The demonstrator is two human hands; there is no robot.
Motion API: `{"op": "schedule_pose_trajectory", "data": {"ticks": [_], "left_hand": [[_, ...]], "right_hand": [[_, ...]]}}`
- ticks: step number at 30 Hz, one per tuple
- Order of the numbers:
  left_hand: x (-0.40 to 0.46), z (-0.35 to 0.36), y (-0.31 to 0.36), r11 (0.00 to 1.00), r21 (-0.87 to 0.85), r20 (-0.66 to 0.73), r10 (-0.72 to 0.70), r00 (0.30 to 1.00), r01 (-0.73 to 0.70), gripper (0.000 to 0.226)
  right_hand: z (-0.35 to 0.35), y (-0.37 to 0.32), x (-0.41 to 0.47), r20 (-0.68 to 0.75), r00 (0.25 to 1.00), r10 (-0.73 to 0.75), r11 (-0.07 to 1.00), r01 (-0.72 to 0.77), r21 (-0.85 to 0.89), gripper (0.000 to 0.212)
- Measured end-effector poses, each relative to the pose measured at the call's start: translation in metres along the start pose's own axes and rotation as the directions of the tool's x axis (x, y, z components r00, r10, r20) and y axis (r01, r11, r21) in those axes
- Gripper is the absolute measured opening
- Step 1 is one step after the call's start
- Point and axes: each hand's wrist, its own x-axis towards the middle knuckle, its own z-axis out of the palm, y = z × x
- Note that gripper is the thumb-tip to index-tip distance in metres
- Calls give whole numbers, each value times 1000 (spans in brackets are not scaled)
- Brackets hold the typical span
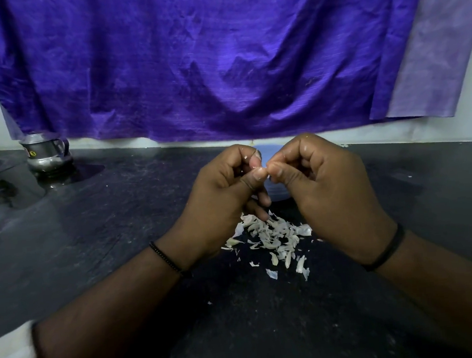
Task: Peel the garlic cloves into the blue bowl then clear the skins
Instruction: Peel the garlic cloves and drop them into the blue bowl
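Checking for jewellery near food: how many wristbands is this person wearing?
2: a black beaded band on the left wrist, a plain black band on the right wrist. None hidden, seemingly.

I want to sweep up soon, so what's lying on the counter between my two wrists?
In the head view, a pile of garlic skins lies on the dark counter between the left hand and the right hand.
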Motion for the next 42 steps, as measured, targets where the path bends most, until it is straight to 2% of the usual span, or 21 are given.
{"op": "schedule_pose_trajectory", "data": {"ticks": [4,7,11,14,19,21,24,27,30,32,36,42], "left_hand": [[1,0,-1,999,25,-86,40,995,-38,10],[1,0,-3,986,128,-125,121,985,-105,14],[0,-1,-8,950,257,-154,220,963,-176,16],[-1,2,-10,926,304,-150,277,949,-222,17],[-3,6,-8,947,250,-129,239,962,-202,10],[-5,8,-7,962,214,-124,201,972,-171,11],[-7,12,-4,986,119,-131,130,983,-115,7],[-6,15,-1,997,14,-152,73,986,-72,8],[-5,18,1,997,-75,-159,18,987,-30,4],[-5,19,1,994,-112,-171,-11,985,-8,3],[-3,16,-1,995,-96,-226,3,974,-25,1],[-2,11,-6,966,202,-283,213,935,-159,12]], "right_hand": [[-1,4,2,-8,1000,-18,1000,18,10,5],[0,6,2,7,1000,18,998,-18,62,5],[4,5,1,35,993,110,972,-114,203,8],[9,2,-1,56,980,192,914,-200,353,13],[14,-2,-5,41,975,218,872,-213,441,12],[14,-3,-6,-6,984,177,906,-160,392,13],[11,-3,-5,-103,995,-17,993,29,118,12],[7,-1,-3,-140,977,-159,987,157,-20,8],[6,0,-3,-153,969,-195,981,190,-50,8],[7,1,-4,-141,979,-147,989,150,8,5],[7,1,-3,-73,997,37,973,-19,232,20],[6,-3,-1,22,983,181,876,-171,450,13]]}}
